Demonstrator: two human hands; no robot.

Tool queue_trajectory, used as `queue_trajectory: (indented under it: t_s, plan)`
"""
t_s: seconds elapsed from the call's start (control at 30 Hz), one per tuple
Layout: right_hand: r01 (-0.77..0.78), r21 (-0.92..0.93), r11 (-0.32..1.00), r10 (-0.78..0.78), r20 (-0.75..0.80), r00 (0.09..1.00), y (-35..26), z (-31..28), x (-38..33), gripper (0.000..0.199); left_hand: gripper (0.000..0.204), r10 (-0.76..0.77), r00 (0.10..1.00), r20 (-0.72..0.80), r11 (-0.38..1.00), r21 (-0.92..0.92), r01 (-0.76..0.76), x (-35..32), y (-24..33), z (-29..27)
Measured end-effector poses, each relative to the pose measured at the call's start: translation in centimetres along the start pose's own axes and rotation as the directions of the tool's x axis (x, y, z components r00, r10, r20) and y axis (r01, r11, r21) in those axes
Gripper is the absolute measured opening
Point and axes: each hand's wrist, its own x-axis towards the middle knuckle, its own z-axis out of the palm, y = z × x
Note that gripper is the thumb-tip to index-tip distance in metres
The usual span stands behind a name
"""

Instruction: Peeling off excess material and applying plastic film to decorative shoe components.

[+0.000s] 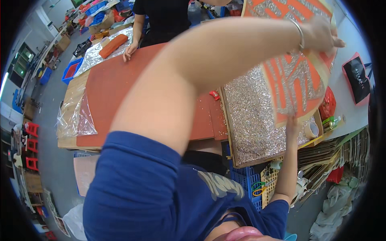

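An orange sheet (307,78) with cream borders and glittery silver stripes hangs tilted over a shallow tray (229,132) of loose silver glitter (257,120). My left arm, with a bangle at the wrist, reaches across the view to the far right. There my left hand (321,35) is closed on the far part of the sheet; some of its fingers are hidden. My right hand (293,125) grips the near edge above the glitter. A roll of tape (311,130) stands in the tray's near right corner.
Left of the tray is a reddish-brown board-topped table (108,100) with clear plastic (78,118). Across it stands a person in black, one hand (130,51) on its edge. Stacked thin boards (321,154) and a blue crate (246,176) with scissors (258,188) lie near right.
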Motion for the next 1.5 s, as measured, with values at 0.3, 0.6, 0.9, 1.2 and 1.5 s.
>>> queue_trajectory:
  t_s: [0.3, 0.6, 0.9, 1.2, 1.5]
  plan:
    - [0.426, 0.243, 0.871, -0.43, -0.043, 0.902, -13.8, 7.6, -0.7, 0.062, 0.021, 0.465, 0.88, 0.096, 0.288, 0.924, -0.253, -22.6, -2.2, -20.5]
    - [0.74, 0.227, 0.634, -0.773, 0.233, 0.591, -25.3, 19.8, -8.5, 0.055, 0.03, -0.455, 0.365, -0.812, 0.602, 0.021, 0.799, -54.2, -14.5, -22.0]
    - [0.511, 0.307, 0.803, -0.483, 0.837, 0.257, -27.1, 19.3, -10.7, 0.075, 0.023, -0.775, 0.004, -0.632, 0.388, -0.471, 0.793, -68.2, -19.0, -13.9]
    - [0.54, 0.167, 0.825, -0.522, 0.591, 0.615, -32.5, 26.8, -15.2, 0.073, 0.028, -0.859, -0.163, -0.485, 0.288, -0.721, 0.63, -70.1, -16.2, -12.2]
    - [0.423, 0.798, 0.431, -0.901, 0.354, 0.25, -50.3, 29.0, -23.3, 0.033, 0.04, -0.863, -0.176, -0.473, 0.418, -0.866, 0.274, -69.7, -14.9, -10.8]
